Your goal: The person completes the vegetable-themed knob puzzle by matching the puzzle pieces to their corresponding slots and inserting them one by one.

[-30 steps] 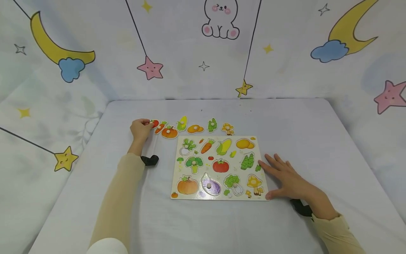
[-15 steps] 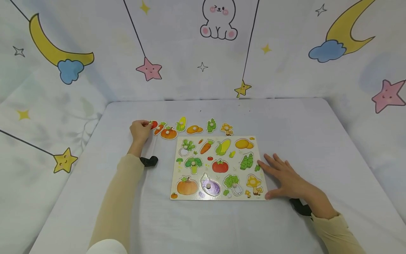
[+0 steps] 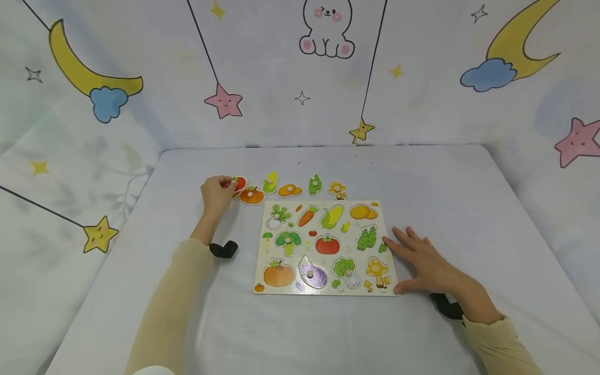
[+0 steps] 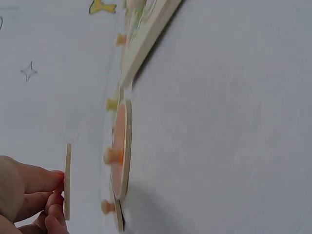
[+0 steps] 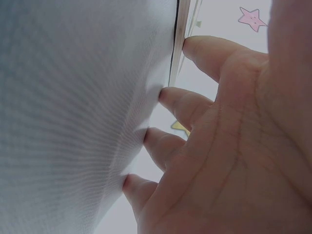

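Note:
In the head view my left hand (image 3: 216, 197) pinches a tomato puzzle piece (image 3: 241, 183) over the far left of the table. The left wrist view shows this piece (image 4: 68, 185) edge-on and raised off the cloth, beside a pumpkin piece (image 4: 120, 131). A carrot piece is mostly hidden beneath the tomato. My right hand (image 3: 427, 266) lies with spread fingers at the right edge of the vegetable puzzle board (image 3: 347, 243). The right wrist view has one fingertip (image 5: 190, 48) touching the board's side; other fingertips rest on the cloth.
Behind the board lie knobbed pieces: a pumpkin (image 3: 257, 197), corn (image 3: 270, 182), a potato (image 3: 289, 190), a green vegetable (image 3: 315, 184) and mushrooms (image 3: 337, 189). Radish (image 3: 278, 216), broccoli (image 3: 288, 242), eggplant (image 3: 316, 276) and cabbage (image 3: 349, 273) pieces sit in the board.
My left hand has lifted the tomato piece and moved slightly right with it, so it now covers most of the carrot piece. My right hand has stayed at the board's edge.

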A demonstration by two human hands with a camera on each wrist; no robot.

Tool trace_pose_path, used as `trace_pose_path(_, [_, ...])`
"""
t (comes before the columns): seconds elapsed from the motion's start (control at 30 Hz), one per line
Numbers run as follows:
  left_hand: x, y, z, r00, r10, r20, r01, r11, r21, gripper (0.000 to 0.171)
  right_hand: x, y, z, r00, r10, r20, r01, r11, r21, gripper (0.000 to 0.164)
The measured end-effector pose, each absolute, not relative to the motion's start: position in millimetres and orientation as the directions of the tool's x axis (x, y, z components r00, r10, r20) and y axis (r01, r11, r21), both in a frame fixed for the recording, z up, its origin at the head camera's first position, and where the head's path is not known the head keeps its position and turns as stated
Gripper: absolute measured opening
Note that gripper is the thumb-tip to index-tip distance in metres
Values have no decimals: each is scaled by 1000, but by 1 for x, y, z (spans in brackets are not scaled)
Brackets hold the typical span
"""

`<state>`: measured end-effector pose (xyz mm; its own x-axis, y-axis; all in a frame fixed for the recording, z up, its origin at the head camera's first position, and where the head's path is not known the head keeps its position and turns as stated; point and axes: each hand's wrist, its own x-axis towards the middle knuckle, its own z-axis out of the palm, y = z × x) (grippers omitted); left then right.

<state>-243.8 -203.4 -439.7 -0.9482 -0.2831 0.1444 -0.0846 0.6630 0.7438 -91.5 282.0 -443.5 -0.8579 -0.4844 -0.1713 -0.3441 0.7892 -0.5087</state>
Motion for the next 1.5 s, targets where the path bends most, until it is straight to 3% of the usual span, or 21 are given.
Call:
trace_pose_path(0.33, [-195, -119, -429, -964, -2, 268, 196, 677, 709, 14, -91, 281, -443, -857, -479, -189, -326, 788, -522, 111])
trace_pose_path(0.63, [-150, -51, -426, -926, 261, 272, 377, 655, 655, 7, -91, 284, -445, -856, -477, -200, -319, 791, -522, 112])
trace_pose_path(0.93, [-135, -28, -436, -914, 356, 194, 396, 680, 617, 7, -92, 284, -445, -856, -477, -198, -326, 797, -509, 112])
trace_pose_path(1.5, [-128, -25, -451, -929, 351, 119, 341, 685, 644, 8, -92, 284, -445, -856, -477, -202, -326, 798, -506, 112])
